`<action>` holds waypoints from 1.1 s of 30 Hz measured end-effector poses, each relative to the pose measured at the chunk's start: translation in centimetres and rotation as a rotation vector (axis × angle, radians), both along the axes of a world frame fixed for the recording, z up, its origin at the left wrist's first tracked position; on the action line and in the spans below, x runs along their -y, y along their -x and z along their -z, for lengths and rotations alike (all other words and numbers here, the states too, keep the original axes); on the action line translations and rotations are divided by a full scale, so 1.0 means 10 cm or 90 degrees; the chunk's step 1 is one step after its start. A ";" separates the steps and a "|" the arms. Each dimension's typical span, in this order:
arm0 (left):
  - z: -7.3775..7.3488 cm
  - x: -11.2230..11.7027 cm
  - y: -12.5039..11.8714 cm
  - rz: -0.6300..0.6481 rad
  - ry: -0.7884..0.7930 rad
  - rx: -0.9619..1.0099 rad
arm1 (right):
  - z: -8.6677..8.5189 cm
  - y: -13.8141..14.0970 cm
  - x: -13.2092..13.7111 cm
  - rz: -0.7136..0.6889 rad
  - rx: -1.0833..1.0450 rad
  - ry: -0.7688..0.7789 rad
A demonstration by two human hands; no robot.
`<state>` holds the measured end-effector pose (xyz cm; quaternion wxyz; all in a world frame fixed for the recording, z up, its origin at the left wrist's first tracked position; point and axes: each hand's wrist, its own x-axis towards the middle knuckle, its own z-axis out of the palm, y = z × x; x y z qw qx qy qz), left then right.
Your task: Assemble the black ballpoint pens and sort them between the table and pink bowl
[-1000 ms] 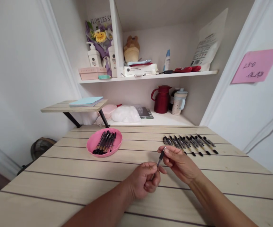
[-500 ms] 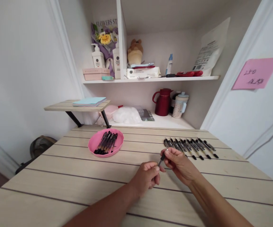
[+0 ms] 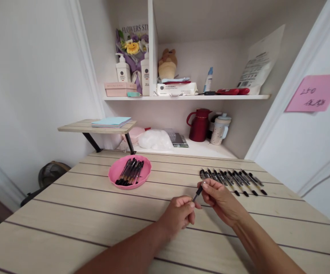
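Observation:
Between my two hands, above the middle of the table, is a pen [image 3: 198, 191] with a black grip, held at a slant. My left hand [image 3: 179, 212] is closed round its lower end. The fingertips of my right hand [image 3: 218, 198] pinch the upper end, near the tip, so that part is mostly covered. Just beyond my right hand lies a row of pens and black caps [image 3: 241, 179] on the table. Several more dark pens [image 3: 132, 171] lie side by side in a pink scalloped dish [image 3: 112, 175] to the left.
A small raised shelf [image 3: 82, 126] with blue paper [image 3: 112, 121] on it stands at the back left. Behind the table [image 3: 96, 213] are a red thermos jug [image 3: 199, 125], a pale cup [image 3: 220, 131] and a white plastic bag [image 3: 155, 140]. A pink note [image 3: 316, 93] hangs at right.
The camera view has shifted slightly, so the scene sits a little further right. Both hands keep the same hold on the pen, with hardly any movement.

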<state>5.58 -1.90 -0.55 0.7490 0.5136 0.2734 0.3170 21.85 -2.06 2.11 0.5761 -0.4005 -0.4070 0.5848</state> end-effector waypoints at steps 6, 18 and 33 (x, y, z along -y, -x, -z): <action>-0.01 0.00 0.00 0.002 0.004 -0.009 | -0.01 0.00 0.01 -0.007 0.011 -0.001; -0.03 0.01 0.01 -0.002 0.000 -0.014 | 0.03 -0.01 0.00 0.016 0.011 0.008; -0.01 -0.01 0.00 -0.005 0.006 -0.007 | 0.02 -0.01 0.00 0.032 0.004 0.002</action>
